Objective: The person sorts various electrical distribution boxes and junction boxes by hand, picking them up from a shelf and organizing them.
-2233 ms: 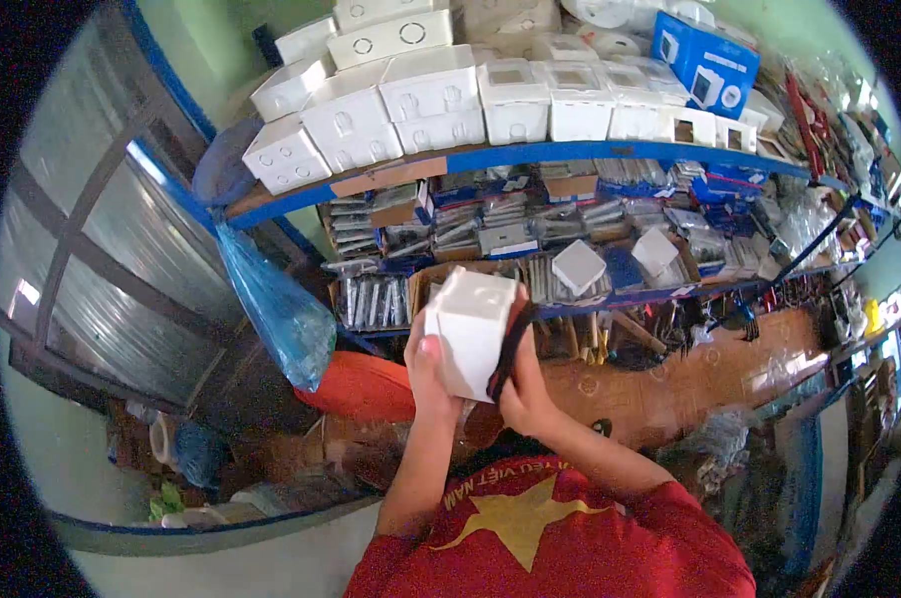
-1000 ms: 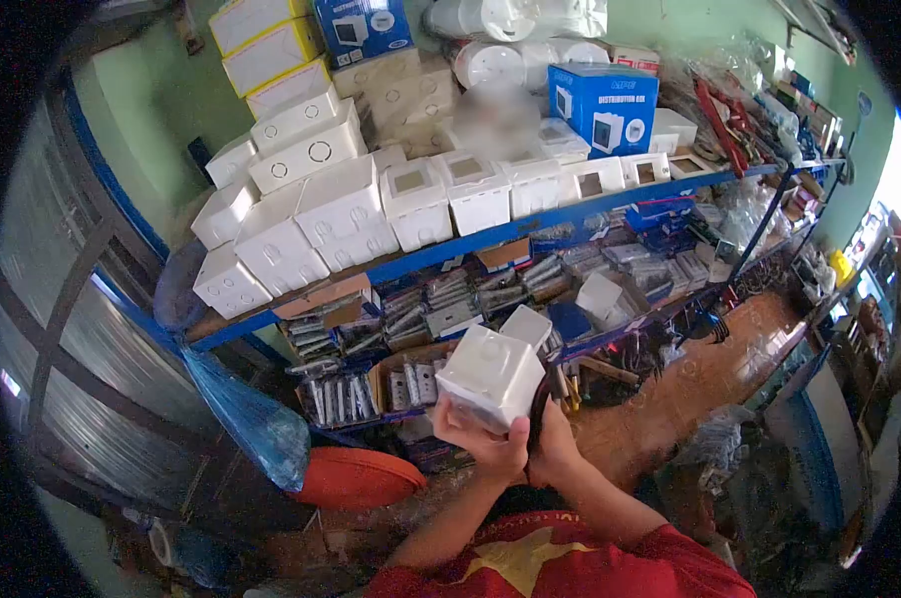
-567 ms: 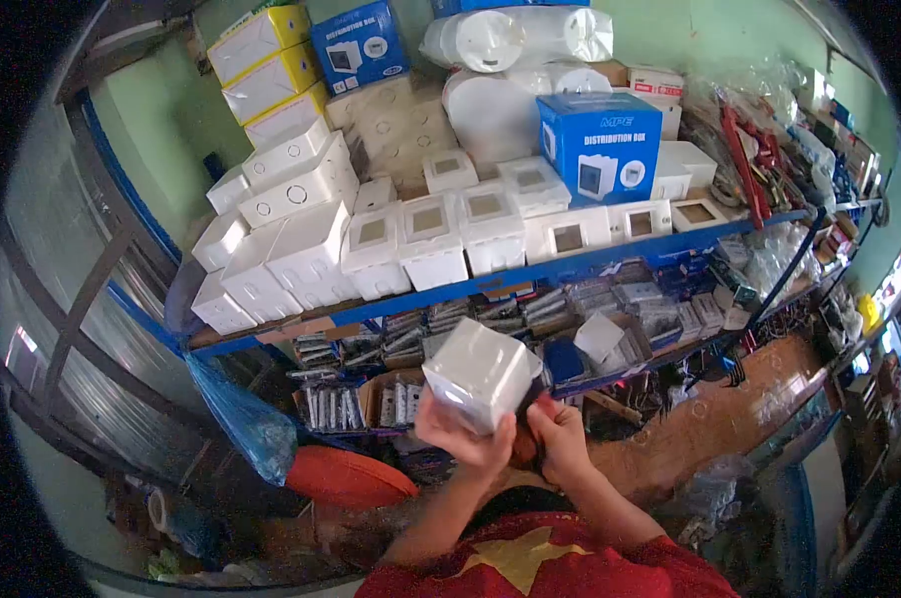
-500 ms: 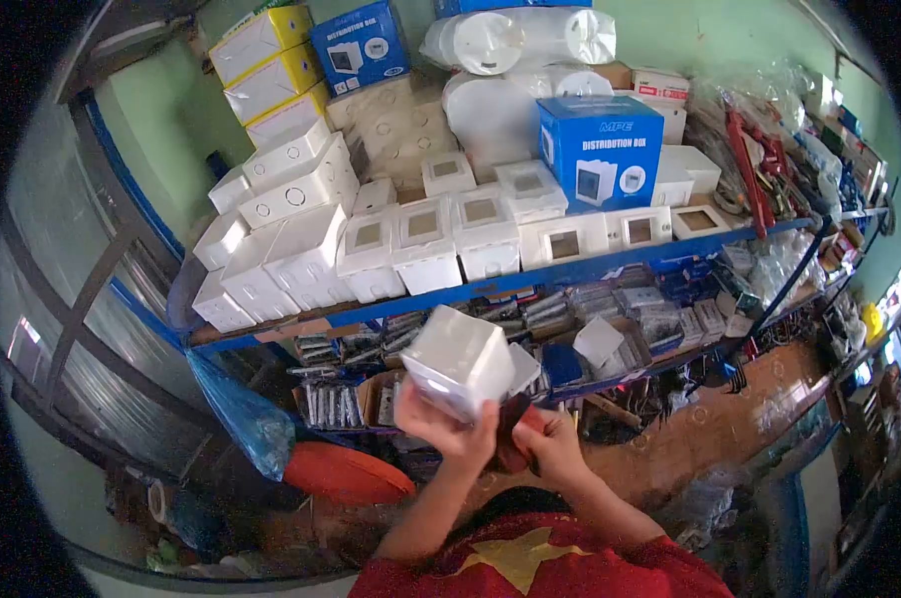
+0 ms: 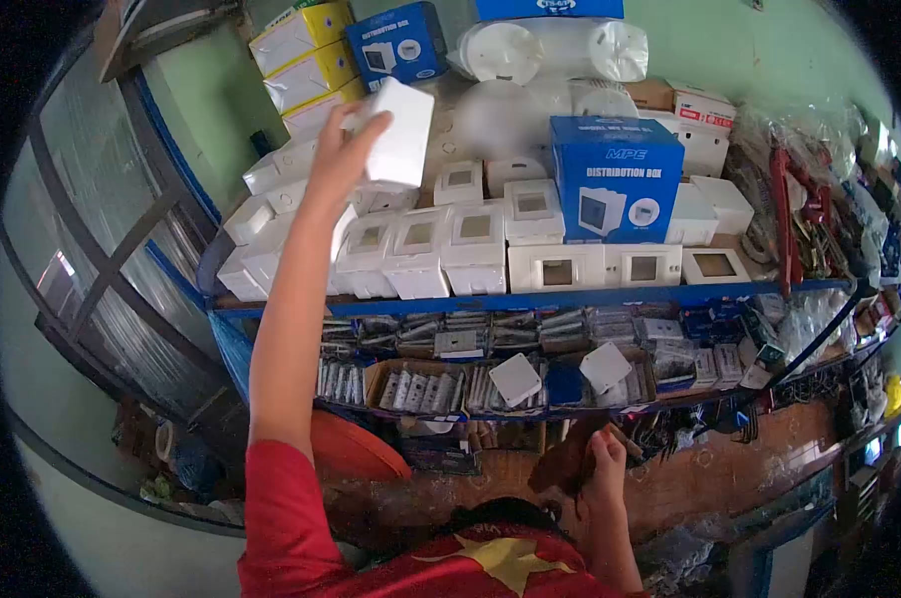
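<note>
My left hand (image 5: 341, 149) is raised over the upper shelf, fingers wrapped round a plain white electrical box (image 5: 402, 135). Behind and below it stand rows of similar white boxes (image 5: 417, 244), some with a window in the lid. Low down at the right, my right hand (image 5: 606, 468) grips a reddish-brown cloth (image 5: 567, 460) that hangs in front of the lower shelf. The cloth is partly blurred. Two white square plates (image 5: 516, 380) lie on packed goods just above that hand.
A blue distribution box carton (image 5: 618, 184) stands on the blue-edged shelf (image 5: 530, 302). Yellow cartons (image 5: 306, 60) are stacked at the back left. Wrapped small parts fill the lower shelf's trays (image 5: 420, 389). An orange-red round object (image 5: 356, 446) sits at the lower left.
My left hand has lifted the white box from in front of my chest up and left to the upper shelf. My right hand has moved right and down with the cloth.
</note>
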Demonstrator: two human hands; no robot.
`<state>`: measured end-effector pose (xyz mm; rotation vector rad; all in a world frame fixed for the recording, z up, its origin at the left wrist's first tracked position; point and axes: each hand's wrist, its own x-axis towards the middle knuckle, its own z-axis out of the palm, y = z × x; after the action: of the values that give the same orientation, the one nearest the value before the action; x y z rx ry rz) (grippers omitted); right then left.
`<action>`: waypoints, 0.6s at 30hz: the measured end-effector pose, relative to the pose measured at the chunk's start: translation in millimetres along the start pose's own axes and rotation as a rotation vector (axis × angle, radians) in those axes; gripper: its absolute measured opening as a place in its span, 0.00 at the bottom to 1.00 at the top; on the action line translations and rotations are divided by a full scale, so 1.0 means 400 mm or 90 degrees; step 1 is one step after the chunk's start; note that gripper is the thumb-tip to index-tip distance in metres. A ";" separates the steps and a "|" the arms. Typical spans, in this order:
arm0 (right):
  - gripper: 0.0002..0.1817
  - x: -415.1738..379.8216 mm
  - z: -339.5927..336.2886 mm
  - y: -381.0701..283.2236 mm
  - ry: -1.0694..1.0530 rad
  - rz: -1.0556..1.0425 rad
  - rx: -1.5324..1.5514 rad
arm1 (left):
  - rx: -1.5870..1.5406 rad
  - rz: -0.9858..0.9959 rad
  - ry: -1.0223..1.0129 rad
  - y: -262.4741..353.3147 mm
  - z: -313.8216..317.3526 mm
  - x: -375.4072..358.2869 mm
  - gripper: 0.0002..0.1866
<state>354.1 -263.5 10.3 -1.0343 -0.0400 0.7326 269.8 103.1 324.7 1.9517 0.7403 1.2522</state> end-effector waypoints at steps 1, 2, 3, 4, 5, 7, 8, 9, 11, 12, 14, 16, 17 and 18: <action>0.11 -0.001 -0.006 -0.007 0.031 -0.012 0.023 | 0.034 -0.031 -0.009 -0.033 0.033 0.035 0.35; 0.11 0.027 -0.087 0.021 -0.053 -0.039 0.001 | 0.149 -0.014 0.008 -0.077 0.054 0.072 0.36; 0.10 0.040 -0.133 0.045 -0.042 -0.043 -0.003 | 0.263 0.004 0.025 -0.123 0.071 0.110 0.38; 0.10 0.049 -0.170 0.065 -0.029 -0.048 -0.007 | 0.376 0.022 0.041 -0.152 0.084 0.134 0.40; 0.10 0.057 -0.188 0.071 -0.016 -0.053 -0.012 | 0.399 0.006 0.027 -0.164 0.095 0.143 0.40; 0.11 0.007 -0.131 -0.004 0.048 -0.034 0.055 | 0.446 -0.032 -0.004 -0.186 0.115 0.151 0.42; 0.11 -0.005 -0.128 -0.023 0.059 -0.033 0.051 | 0.470 -0.041 -0.024 -0.206 0.123 0.159 0.43; 0.11 -0.016 -0.132 -0.033 0.072 -0.030 0.046 | 0.488 -0.042 -0.053 -0.215 0.133 0.153 0.43; 0.08 -0.021 -0.138 -0.043 0.078 -0.026 0.057 | 0.526 -0.042 -0.106 -0.228 0.144 0.150 0.44; 0.07 -0.025 -0.143 -0.043 0.081 -0.021 0.061 | 0.551 -0.054 -0.119 -0.254 0.153 0.155 0.44; 0.06 -0.014 -0.168 -0.020 0.070 -0.010 0.084 | 0.600 -0.077 -0.142 -0.307 0.172 0.182 0.45; 0.06 -0.007 -0.190 0.003 0.066 -0.012 0.081 | 0.563 -0.110 -0.204 -0.313 0.159 0.194 0.45; 0.05 -0.004 -0.198 0.011 0.068 -0.022 0.068 | 0.544 -0.125 -0.235 -0.316 0.158 0.197 0.45; 0.05 0.002 -0.201 0.011 0.066 -0.033 0.055 | 0.590 -0.086 -0.228 -0.303 0.158 0.188 0.46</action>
<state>381.1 -323.4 -36.3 -0.9833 0.0546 0.6277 344.6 217.4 249.3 2.6740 1.3815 0.4406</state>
